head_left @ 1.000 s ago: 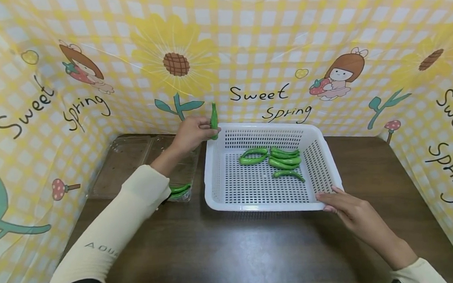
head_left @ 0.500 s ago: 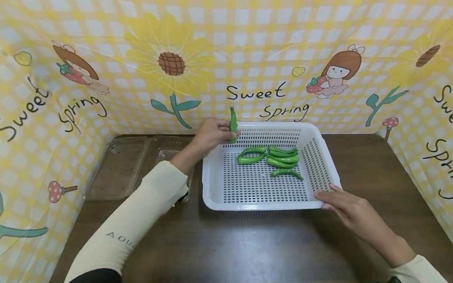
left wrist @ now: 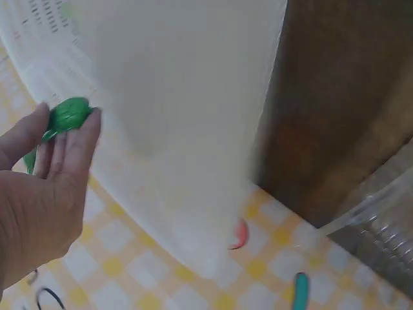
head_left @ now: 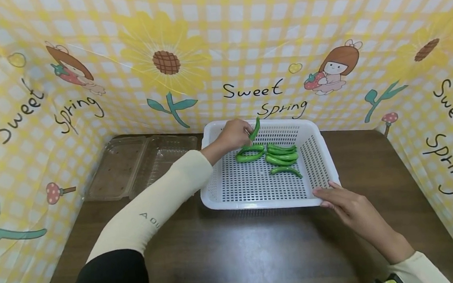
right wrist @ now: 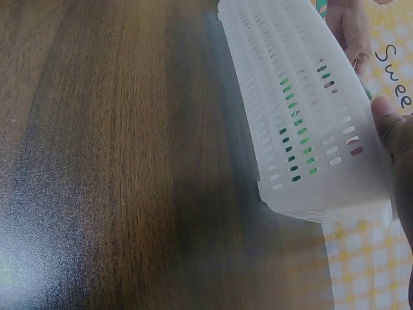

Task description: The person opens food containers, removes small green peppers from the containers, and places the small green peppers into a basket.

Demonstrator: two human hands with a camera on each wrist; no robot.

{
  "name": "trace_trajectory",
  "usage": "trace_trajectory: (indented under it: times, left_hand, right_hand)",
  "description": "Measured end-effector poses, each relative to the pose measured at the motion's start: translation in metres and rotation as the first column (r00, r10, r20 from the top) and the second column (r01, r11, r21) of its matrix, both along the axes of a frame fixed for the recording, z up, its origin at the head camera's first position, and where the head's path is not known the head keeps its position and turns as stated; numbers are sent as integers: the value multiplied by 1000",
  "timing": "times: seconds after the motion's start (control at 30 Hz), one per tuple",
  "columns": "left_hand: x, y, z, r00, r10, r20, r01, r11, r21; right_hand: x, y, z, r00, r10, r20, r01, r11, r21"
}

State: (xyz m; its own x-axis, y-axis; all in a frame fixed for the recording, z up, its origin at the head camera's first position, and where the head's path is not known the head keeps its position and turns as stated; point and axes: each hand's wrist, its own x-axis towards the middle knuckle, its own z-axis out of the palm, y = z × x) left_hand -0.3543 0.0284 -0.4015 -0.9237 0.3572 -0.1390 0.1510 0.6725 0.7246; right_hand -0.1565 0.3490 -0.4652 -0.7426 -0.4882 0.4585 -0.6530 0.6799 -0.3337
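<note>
My left hand (head_left: 233,135) pinches a green chili pepper (head_left: 255,129) over the back left part of a white perforated plastic basket (head_left: 262,204). In the left wrist view the pepper (left wrist: 70,115) sits between thumb and fingers. Several more green peppers (head_left: 283,160) lie on the basket floor, just in front of and to the right of that hand. At the front right corner, my right hand (head_left: 351,205) holds the basket's rim. The right wrist view shows its thumb (right wrist: 386,119) against the outside of the rim.
A clear plastic clamshell box (head_left: 114,169) lies opened flat at the left, partly covered by the left sleeve (head_left: 156,203). Everything stands on a dark wooden table (head_left: 234,255). A yellow checked cloth (head_left: 188,39) rises right behind the basket and along both sides.
My left hand has carried the pepper rightward from the basket's left rim to over its inside, and lower. The pepper has tilted from upright. My right hand has stayed at its corner.
</note>
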Motion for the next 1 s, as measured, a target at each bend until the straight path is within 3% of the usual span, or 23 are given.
trace_trajectory:
  times: [0.13, 0.27, 0.37, 0.57, 0.63, 0.83, 1.0]
  left_hand:
    - [-1, 16, 4, 998, -65, 28, 68, 986, -154]
    - [4, 32, 5, 985, -164, 57, 174, 936, -305]
    - [12, 42, 1, 971, -236, 41, 230, 874, -429]
    - [26, 55, -16, 953, -302, -4, 233, 744, -626]
    - [27, 57, -21, 948, -318, -29, 223, 724, -652]
    - [28, 56, -36, 930, -356, -91, 212, 722, -659]
    - [30, 61, -44, 934, -347, -85, 183, 669, -720]
  right_hand:
    - [-1, 1, 0, 1000, 11, -28, -11, 1000, -15]
    - [-2, 2, -1, 999, 19, -43, -20, 999, -25]
    - [-2, 2, -1, 1000, 13, -21, -14, 1000, -17]
    - [-1, 1, -1, 1000, -2, 11, 2, 1000, -7]
    - [-1, 1, -1, 1000, -3, 11, 3, 1000, -9]
    - [0, 1, -2, 1000, 4, 5, -3, 1000, -22]
    - [-1, 1, -3, 1000, 10, -12, -10, 1000, -28]
